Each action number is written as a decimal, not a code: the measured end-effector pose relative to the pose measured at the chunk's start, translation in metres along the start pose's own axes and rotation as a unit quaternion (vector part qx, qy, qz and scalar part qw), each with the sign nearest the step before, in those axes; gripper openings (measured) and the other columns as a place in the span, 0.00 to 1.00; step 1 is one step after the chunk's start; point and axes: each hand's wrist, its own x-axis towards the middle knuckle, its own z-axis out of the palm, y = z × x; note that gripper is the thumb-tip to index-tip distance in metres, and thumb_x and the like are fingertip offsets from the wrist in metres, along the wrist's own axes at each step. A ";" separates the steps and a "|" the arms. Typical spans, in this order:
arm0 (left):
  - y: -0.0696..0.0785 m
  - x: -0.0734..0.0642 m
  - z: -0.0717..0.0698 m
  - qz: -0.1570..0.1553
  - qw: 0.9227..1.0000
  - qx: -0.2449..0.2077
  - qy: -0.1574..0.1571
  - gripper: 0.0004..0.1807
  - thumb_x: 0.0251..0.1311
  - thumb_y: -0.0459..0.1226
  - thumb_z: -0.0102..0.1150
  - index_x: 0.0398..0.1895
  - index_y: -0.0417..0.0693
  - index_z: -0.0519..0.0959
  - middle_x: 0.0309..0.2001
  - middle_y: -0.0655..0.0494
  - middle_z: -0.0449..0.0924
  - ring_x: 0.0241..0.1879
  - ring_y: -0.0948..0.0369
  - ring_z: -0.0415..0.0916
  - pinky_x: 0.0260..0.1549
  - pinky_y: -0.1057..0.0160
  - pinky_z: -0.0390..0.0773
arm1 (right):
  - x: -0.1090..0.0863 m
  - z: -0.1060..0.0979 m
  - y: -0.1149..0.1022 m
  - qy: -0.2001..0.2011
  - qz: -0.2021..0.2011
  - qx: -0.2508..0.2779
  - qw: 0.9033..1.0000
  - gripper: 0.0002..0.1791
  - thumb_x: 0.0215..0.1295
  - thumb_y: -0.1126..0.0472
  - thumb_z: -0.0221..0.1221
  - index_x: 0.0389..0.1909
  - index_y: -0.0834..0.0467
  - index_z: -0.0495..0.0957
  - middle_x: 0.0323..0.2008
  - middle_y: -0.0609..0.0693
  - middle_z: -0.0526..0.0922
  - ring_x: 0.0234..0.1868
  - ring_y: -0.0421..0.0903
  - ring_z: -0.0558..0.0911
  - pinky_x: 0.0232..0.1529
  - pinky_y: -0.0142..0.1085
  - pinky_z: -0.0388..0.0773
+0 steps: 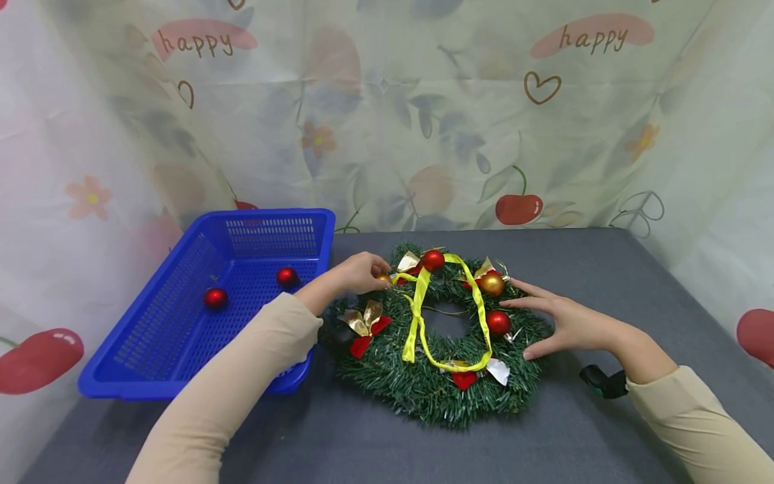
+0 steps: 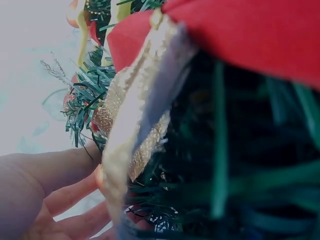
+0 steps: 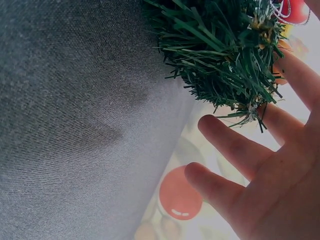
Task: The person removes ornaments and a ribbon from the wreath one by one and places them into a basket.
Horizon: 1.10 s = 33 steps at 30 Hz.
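A green wreath (image 1: 435,396) lies on the dark cloth, dressed with bows, balls and a yellow ribbon (image 1: 417,316). At its upper left, my left hand (image 1: 361,273) pinches a gold ball (image 1: 383,277) among the needles. The left wrist view shows the thumb and fingers (image 2: 65,165) around that spot, partly hidden by a gold and red bow (image 2: 145,95). My right hand (image 1: 568,323) rests on the wreath's right edge with spread fingers, near another gold ball (image 1: 492,284) and a red ball (image 1: 498,323). In the right wrist view its fingers (image 3: 240,147) are extended beside the needles.
To the left stands a blue plastic basket (image 1: 205,388) with two red balls (image 1: 215,298) inside. The left forearm passes over its right rim. A printed curtain (image 1: 387,121) hangs behind the grey table cloth (image 1: 580,269). A black wrist device (image 1: 605,382) is by the right wrist.
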 end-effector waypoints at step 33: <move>0.017 -0.015 -0.001 0.058 0.992 -0.050 0.105 0.21 0.59 0.38 0.60 0.55 0.41 0.76 0.51 0.45 0.78 0.47 0.51 0.80 0.44 0.59 0.80 | 0.000 0.000 -0.002 0.000 0.009 0.004 1.000 0.41 0.46 0.44 0.69 0.62 0.53 0.70 0.72 0.63 0.47 0.69 0.70 0.52 0.57 0.67 0.60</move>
